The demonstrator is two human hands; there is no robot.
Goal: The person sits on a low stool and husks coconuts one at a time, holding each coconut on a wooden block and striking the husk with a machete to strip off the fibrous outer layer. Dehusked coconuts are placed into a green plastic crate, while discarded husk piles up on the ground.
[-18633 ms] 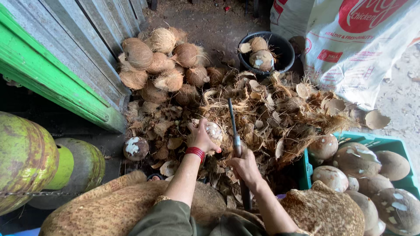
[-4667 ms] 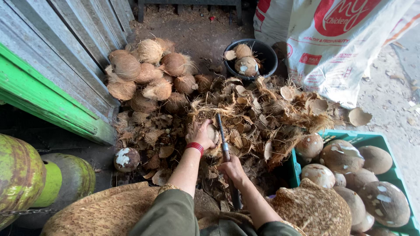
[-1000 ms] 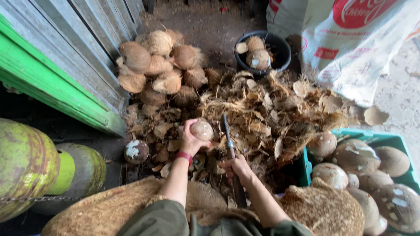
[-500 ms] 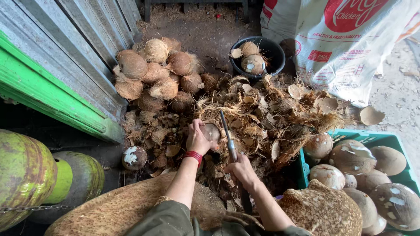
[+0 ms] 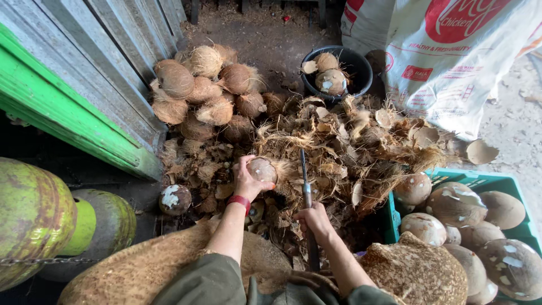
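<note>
My left hand [image 5: 247, 182], with a red band at the wrist, grips a small brown coconut [image 5: 263, 169] with loose husk fibres trailing off its right side. My right hand [image 5: 314, 220] is closed around an upright dark metal spike [image 5: 305, 183], just below its blade. The coconut sits left of the spike's tip, a short gap apart. Under both hands lies a heap of torn husk [image 5: 344, 141].
A pile of unhusked coconuts [image 5: 206, 93] lies by the grey wooden wall. A black bucket [image 5: 339, 70] holds husked ones. A teal crate [image 5: 480, 220] at right is full of peeled coconuts. A white sack [image 5: 451, 56] stands behind; green-yellow drums [image 5: 34, 220] are at left.
My left hand lifted the coconut, brought it down against the spike, and now holds it slightly left of the blade with fibres pulled loose. The right hand stayed on the spike.
</note>
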